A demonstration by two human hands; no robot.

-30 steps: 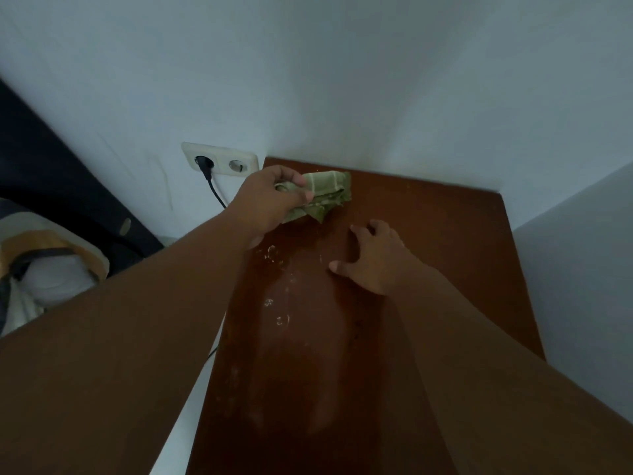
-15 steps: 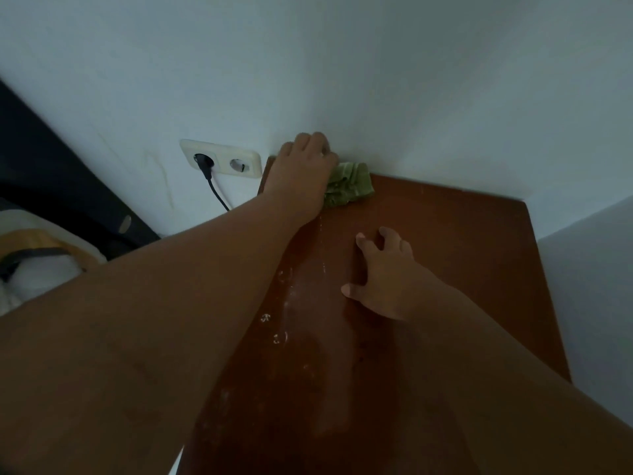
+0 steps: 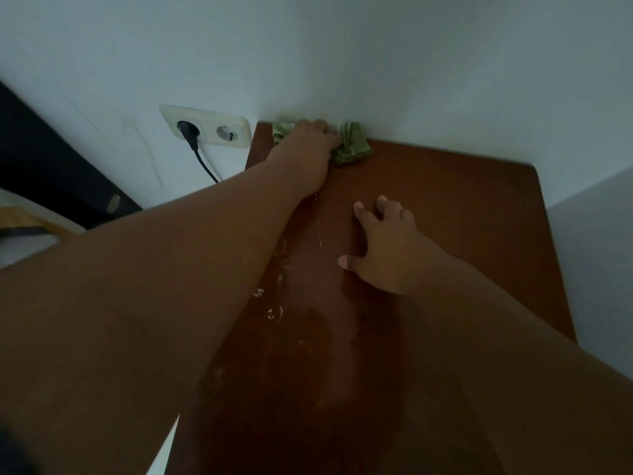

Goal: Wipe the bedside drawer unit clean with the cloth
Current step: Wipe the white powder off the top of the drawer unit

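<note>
The bedside drawer unit (image 3: 462,214) has a glossy dark-brown wooden top that fills the middle of the view. Pale smears and droplets streak its left-centre. My left hand (image 3: 305,149) presses a crumpled green cloth (image 3: 352,147) flat on the far left corner, right against the wall; cloth shows on both sides of the hand. My right hand (image 3: 387,248) rests on the top nearer to me, fingers spread, with nothing in it.
A white double wall socket (image 3: 209,130) sits just left of the unit, with a black plug and cable (image 3: 202,159) hanging down. A dark bed frame (image 3: 51,173) and pale bedding lie at far left. White walls close in behind and on the right.
My left hand has carried the cloth from just short of the back edge into the far corner against the wall and pressed it flat. My right hand has stayed in place.
</note>
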